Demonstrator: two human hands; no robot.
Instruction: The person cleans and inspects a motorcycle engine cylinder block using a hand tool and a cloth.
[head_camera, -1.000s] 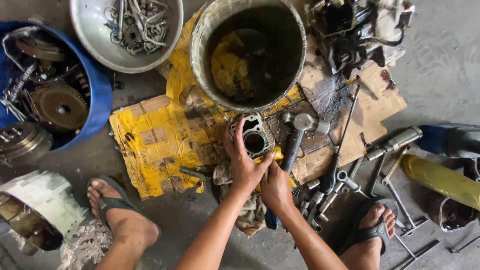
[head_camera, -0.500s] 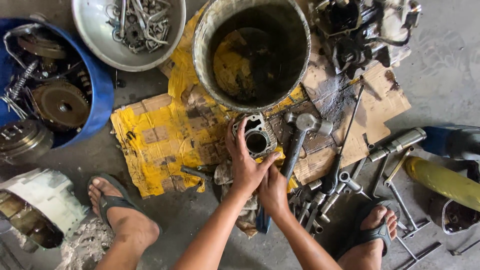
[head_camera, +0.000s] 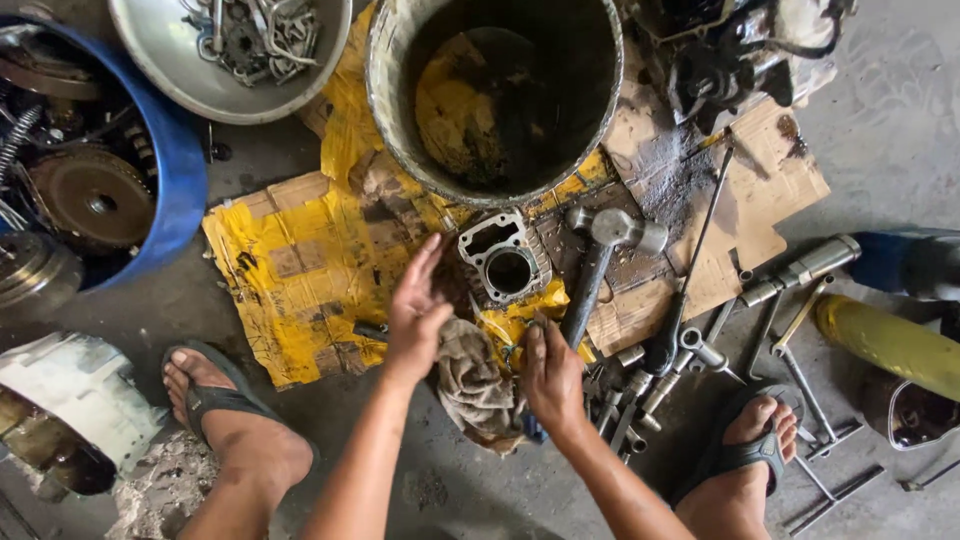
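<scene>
**Hands at the cylinder and rag**

Head view: the person squatted on the floor over a sheet of yellow cardboard (head_camera: 300, 280). The left hand (head_camera: 418, 310) was spread, fingers wide and holding nothing, its fingertips just beside the cylinder (head_camera: 505, 262), which lay on the cardboard right under the rim of the bucket (head_camera: 495, 95). The right hand (head_camera: 550, 375) lay palm down, fingers narrow and slightly curled, at the edge of the rag (head_camera: 475, 385); whether it gripped anything could not be told. The rag sat between the two hands, touching the cardboard's lower edge.

By the look of it, the work was at a wiping or cleaning stage, with the cylinder set down and both hands off it. Taking it up again would call for the left hand to close around its finned body, and for the rag to be gathered first.

Around them: a hammer (head_camera: 600, 265) lay just right of the cylinder, its handle running down toward the right hand, close enough to be knocked. Sockets and wrenches (head_camera: 690, 350) were scattered near the right foot. A blue tub (head_camera: 175, 170) of gears stood well to the left, and a metal bowl (head_camera: 235, 60) of small parts above it.
</scene>
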